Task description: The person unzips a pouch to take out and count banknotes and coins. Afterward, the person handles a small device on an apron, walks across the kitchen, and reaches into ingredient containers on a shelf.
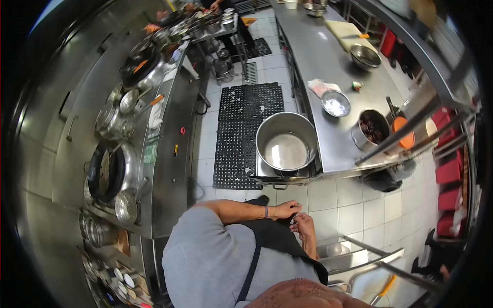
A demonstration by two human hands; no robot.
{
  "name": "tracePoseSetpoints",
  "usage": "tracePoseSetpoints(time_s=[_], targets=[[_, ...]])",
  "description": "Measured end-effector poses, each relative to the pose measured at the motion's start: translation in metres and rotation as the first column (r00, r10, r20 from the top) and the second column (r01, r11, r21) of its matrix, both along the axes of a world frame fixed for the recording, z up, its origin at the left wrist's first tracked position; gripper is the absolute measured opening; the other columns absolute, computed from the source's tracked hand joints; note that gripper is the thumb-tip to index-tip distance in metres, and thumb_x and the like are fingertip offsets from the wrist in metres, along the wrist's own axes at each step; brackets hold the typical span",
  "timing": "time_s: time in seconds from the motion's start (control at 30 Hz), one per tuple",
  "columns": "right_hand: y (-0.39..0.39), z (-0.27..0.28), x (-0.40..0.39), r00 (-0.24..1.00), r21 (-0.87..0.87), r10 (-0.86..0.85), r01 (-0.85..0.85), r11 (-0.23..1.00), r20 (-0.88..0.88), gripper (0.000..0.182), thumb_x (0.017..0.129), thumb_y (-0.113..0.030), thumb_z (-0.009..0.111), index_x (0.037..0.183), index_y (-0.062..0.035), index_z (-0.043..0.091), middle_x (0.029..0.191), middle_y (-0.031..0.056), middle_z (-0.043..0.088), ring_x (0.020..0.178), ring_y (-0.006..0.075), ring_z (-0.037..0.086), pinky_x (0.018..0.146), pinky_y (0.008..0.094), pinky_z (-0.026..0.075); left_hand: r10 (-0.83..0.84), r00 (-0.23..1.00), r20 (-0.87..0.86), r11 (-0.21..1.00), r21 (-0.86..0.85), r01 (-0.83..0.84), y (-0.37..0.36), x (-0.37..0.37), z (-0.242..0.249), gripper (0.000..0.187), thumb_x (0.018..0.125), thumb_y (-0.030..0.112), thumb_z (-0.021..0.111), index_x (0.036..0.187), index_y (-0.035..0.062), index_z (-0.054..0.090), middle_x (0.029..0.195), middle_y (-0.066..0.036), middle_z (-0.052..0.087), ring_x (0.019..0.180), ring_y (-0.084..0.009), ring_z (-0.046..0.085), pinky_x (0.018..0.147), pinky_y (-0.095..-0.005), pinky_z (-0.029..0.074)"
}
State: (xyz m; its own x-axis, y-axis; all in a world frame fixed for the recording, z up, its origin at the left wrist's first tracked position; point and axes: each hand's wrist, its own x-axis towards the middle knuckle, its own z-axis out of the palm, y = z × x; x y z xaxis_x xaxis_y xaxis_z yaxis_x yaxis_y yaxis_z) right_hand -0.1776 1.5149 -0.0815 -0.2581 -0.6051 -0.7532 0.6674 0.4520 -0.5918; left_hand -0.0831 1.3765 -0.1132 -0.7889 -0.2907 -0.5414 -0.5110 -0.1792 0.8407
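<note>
My left hand (pixel 286 209), with a band at its wrist, is held in front of the dark apron (pixel 280 238). Its fingers are curled closed. Close beside it, my right hand (pixel 304 226) is also closed, fingertips pinched toward the left hand. Something small and dark shows between the two hands, but I cannot make out what it is. Just beyond the hands, a large metal stockpot (pixel 272 126) stands on a low burner (pixel 264 172); a little liquid seems to lie at its bottom.
On the right, a steel counter (pixel 328 149) carries a metal bowl (pixel 336 103), a pot of dark food (pixel 374 127) and a cutting board (pixel 349 33) with a knife. Woks (pixel 106 172) line the left range. Black mats (pixel 241 138) cover the aisle floor. Another person works at the far end.
</note>
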Motion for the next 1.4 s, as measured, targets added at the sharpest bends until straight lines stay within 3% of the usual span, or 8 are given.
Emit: tracePoseSetpoints(time_s=[0.57,0.67,0.8,0.97,1.1,1.2,1.3,1.4], targets=[[-0.269,0.031,0.104,0.743,0.076,0.376,-0.404,0.911,-0.554,0.005,0.082,-0.005,0.065,0.08,-0.0005,0.065,0.065,0.0047,0.063,0.051,0.0106,0.058,0.043,0.0259,0.046,0.564,0.796,-0.219,0.825,0.196,-0.531,-0.215,0.136,0.02,0.03,0.1,0.028,0.058,0.115,0.0015,0.057,0.108,-0.008,0.062,0.102,-0.0148,0.057,0.09,-0.029,0.046],[-0.332,0.037,0.133,0.634,0.142,0.471,-0.498,0.855,-0.613,0.007,0.084,-0.007,0.065,0.08,-0.0013,0.066,0.066,0.0055,0.065,0.054,0.012,0.063,0.045,0.0258,0.048,0.6,0.731,-0.324,0.783,0.051,-0.62,-0.263,0.17,0.014,0.033,0.096,0.027,0.062,0.114,0.0002,0.057,0.103,-0.013,0.062,0.1,-0.0208,0.059,0.087,-0.0333,0.047],[-0.402,0.042,0.171,0.576,0.133,0.576,-0.631,0.764,-0.579,0.007,0.089,-0.007,0.061,0.086,-0.0018,0.064,0.071,0.0055,0.066,0.056,0.0099,0.061,0.047,0.025,0.046,0.59,0.694,-0.413,0.631,-0.3,-0.715,-0.314,0.214,0.009,0.034,0.094,0.027,0.063,0.113,-0.0003,0.058,0.106,-0.017,0.062,0.102,-0.0312,0.06,0.091,-0.0387,0.046],[-0.457,0.052,0.213,0.466,0.082,0.673,-0.785,0.614,-0.575,0.01,0.093,-0.006,0.058,0.086,-0.0011,0.063,0.068,0.0019,0.062,0.055,0.0075,0.056,0.048,0.0254,0.041,0.758,0.529,-0.381,0.51,-0.16,-0.845,-0.344,0.253,0.008,0.035,0.095,0.031,0.063,0.113,0.0005,0.058,0.106,-0.016,0.062,0.102,-0.029,0.06,0.091,-0.0371,0.046],[-0.486,0.046,0.225,0.681,-0.048,0.68,-0.715,0.697,-0.274,0.014,0.098,-0.012,0.058,0.09,-0.0029,0.065,0.067,-0.0002,0.057,0.051,0.0088,0.053,0.046,0.0257,0.043,0.861,0.398,-0.316,0.456,0.136,-0.879,-0.363,0.277,0.017,0.034,0.098,0.032,0.061,0.113,0.0012,0.058,0.108,-0.013,0.061,0.101,-0.0206,0.057,0.09,-0.0323,0.046],[-0.505,0.042,0.232,0.636,-0.049,0.749,-0.767,0.64,-0.187,0.014,0.1,-0.014,0.055,0.104,-0.0037,0.063,0.082,0.0018,0.062,0.053,0.0142,0.062,0.042,0.026,0.047,0.893,0.33,-0.307,0.4,0.206,-0.893,-0.378,0.287,0.021,0.035,0.098,0.031,0.061,0.116,0.002,0.056,0.108,-0.013,0.061,0.105,-0.0209,0.056,0.093,-0.0337,0.045],[-0.531,0.05,0.241,0.525,-0.019,0.82,-0.844,0.536,-0.229,0.019,0.102,-0.015,0.051,0.116,-0.0039,0.059,0.091,0.0039,0.065,0.058,0.0192,0.069,0.042,0.0259,0.051,0.818,0.475,-0.326,0.492,-0.032,-0.87,-0.404,0.296,0.022,0.034,0.1,0.029,0.058,0.12,0.0019,0.055,0.114,-0.011,0.058,0.11,-0.0206,0.054,0.099,-0.0323,0.042],[-0.561,0.062,0.248,0.441,0.018,0.844,-0.884,0.468,-0.306,0.02,0.102,-0.016,0.05,0.111,-0.0005,0.059,0.09,0.0082,0.067,0.056,0.0201,0.069,0.044,0.0281,0.057,0.792,0.433,-0.429,0.344,-0.272,-0.899,-0.423,0.299,0.029,0.037,0.098,0.03,0.062,0.119,0.0011,0.058,0.119,-0.015,0.06,0.115,-0.0275,0.056,0.102,-0.0368,0.043]])
